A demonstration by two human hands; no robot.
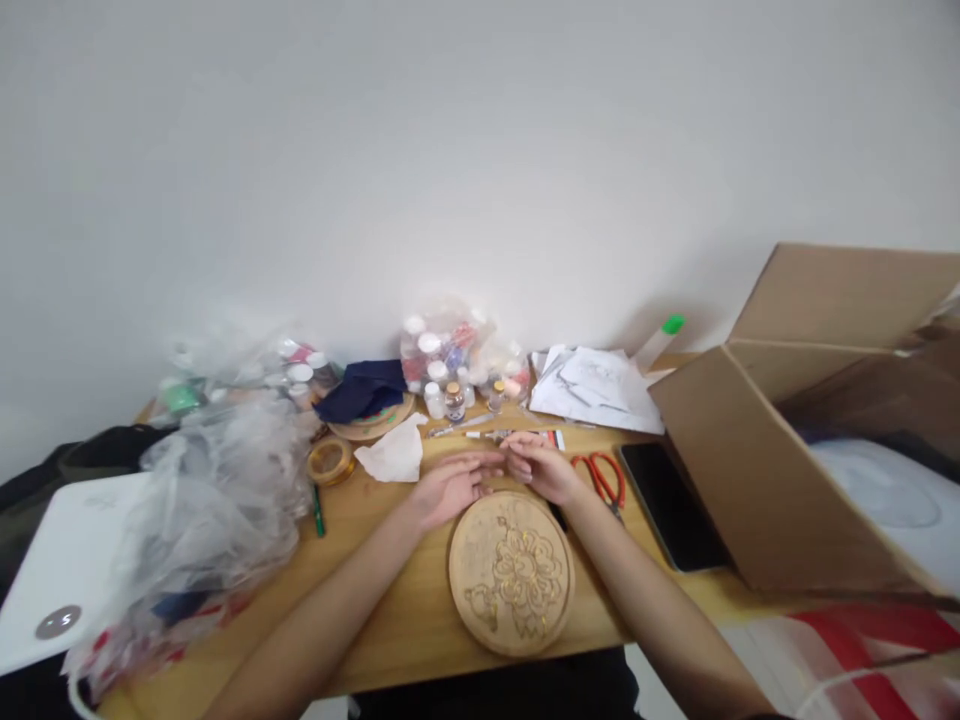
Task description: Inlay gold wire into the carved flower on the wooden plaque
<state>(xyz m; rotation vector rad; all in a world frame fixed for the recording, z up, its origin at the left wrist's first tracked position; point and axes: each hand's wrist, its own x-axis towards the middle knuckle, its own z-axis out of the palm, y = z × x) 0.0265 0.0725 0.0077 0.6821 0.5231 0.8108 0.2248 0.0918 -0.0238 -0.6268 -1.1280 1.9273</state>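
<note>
A round wooden board (512,575) with a raised gold-coloured flower outline lies on the wooden table (390,640) near its front edge. Just beyond the board's far rim, my left hand (456,485) and my right hand (538,466) meet at the fingertips. The fingers of both hands are bent and drawn together; anything between them is too small to make out. A tube (555,439) with a red and white end lies behind my right hand. Orange-handled pliers (602,480) are to the right of that hand. A white paper piece (394,450) lies left of my left hand.
An open cardboard box (780,480) stands at the right beside a black phone (673,505). Plastic bags (232,480) fill the left. A wire spool (330,461), small bottles (454,401) and drawn papers (594,388) lie along the back.
</note>
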